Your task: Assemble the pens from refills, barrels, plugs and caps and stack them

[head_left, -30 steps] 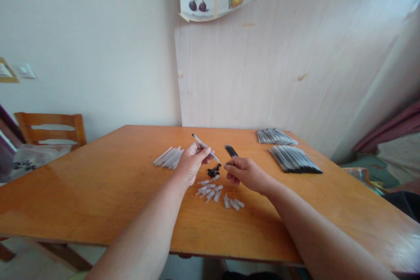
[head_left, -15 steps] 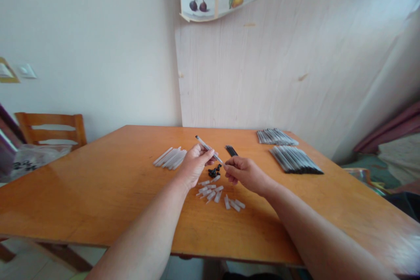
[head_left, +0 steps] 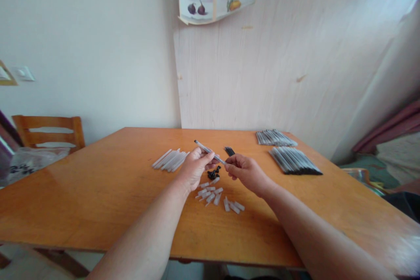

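My left hand (head_left: 193,169) is closed around the clear barrel of a pen (head_left: 202,146), its black-ended tip pointing up and left. At the pen's lower right end, my right hand (head_left: 246,172) pinches with thumb and fingers; whatever small part lies under those fingertips is hidden. Small black plugs (head_left: 214,173) sit in a heap just below the pen. Nearer to me, frosted pen caps (head_left: 210,192) with clips are scattered. Clear empty barrels (head_left: 169,160) lie left of my left hand. Thin black-filled refills (head_left: 229,151) show behind my right hand.
On the table's (head_left: 98,192) right side lie a row of pens with black ends (head_left: 295,160) and a bundle of similar pens (head_left: 275,137) behind it. A wooden chair (head_left: 49,135) with a plastic bag (head_left: 39,162) stands at the left. The wall (head_left: 229,83) borders the far edge.
The pen now lies at a flatter angle, its two ends in line between my hands. My right hand stays at its lower end. The view has shifted slightly.
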The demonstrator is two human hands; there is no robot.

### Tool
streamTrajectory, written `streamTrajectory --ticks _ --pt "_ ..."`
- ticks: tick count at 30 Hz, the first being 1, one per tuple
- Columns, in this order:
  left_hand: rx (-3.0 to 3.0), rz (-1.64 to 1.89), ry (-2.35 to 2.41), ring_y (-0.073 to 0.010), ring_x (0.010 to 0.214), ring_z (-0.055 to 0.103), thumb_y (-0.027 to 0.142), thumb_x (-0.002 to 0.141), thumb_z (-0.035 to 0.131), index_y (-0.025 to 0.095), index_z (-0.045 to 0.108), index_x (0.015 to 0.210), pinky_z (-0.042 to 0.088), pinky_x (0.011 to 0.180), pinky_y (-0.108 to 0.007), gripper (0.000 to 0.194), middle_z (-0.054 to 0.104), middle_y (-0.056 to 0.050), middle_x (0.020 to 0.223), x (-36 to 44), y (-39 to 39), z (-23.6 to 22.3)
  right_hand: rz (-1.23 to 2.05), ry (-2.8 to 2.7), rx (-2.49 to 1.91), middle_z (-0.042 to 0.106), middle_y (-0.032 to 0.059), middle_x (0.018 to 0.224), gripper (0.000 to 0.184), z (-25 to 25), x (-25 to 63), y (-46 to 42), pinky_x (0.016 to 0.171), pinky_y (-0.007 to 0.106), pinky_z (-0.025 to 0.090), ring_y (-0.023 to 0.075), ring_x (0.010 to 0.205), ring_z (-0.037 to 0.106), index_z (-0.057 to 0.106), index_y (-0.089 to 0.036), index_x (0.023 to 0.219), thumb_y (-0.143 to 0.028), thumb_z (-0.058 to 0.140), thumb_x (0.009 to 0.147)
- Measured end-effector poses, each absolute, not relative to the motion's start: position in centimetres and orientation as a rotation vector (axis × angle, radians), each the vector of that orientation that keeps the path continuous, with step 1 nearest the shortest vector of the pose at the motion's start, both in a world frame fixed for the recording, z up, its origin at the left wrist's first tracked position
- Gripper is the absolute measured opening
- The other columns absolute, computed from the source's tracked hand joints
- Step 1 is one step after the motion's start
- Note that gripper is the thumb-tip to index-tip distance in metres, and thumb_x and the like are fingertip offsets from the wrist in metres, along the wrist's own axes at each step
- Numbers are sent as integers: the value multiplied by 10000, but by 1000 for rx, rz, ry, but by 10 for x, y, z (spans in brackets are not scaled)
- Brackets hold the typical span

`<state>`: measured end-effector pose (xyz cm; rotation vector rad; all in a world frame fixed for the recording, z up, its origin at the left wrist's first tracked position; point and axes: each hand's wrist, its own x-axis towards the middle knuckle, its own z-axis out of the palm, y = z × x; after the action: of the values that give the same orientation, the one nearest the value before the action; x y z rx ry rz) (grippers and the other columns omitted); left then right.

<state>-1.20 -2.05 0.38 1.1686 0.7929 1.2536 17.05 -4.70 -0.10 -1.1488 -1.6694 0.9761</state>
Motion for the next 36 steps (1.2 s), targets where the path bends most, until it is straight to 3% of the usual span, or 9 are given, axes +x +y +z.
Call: streamTrajectory --ticks 36 --pt "1053 1277 729 -148 784 676 224 761 728 144 568 887 538 740 -281 219 702 -71 873 1 -27 5 843 -1658 -1142 559 -20 643 200 -2 174 -47 526 233 432 100 540 521 566 -163 844 -361 561 813"
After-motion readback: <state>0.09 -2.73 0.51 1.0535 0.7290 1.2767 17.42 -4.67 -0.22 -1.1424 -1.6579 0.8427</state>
